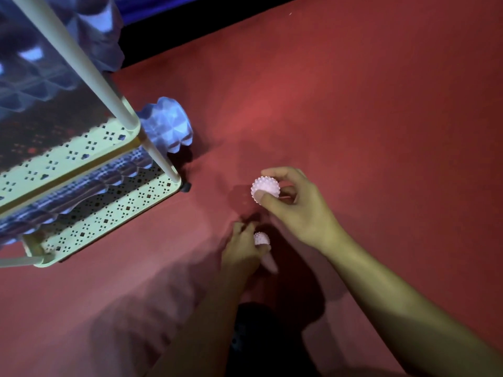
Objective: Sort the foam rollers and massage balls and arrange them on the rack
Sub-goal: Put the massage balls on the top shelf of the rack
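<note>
From the head camera, looking down, two bare hands reach over a red floor (353, 104). The right hand (296, 210) is raised a little and pinches a pale pink spiky ball (264, 189) between its thumb and curled fingers. The bumps on this ball are easy to see. The left hand (241, 251) is lower and closer to the person, and its fingers curl round a second pink spiky ball (261, 238), which peeks out beside the knuckles. Part of that ball is hidden by the hand. The two hands are near each other but do not touch.

On the left stands a cream rack (109, 210) with shelves full of tiny holes and thin cream poles. A bumpy blue foam roller (89, 183) lies on the lower shelf. Another blue roller (46, 63) lies higher up on the rack, but it looks blurry. One more blue roller (168, 126) sits on the floor just beside the rack's corner pole. Both balls are off the rack, out to its right. The light is dim and the hands cast dark shadows on the floor.
</note>
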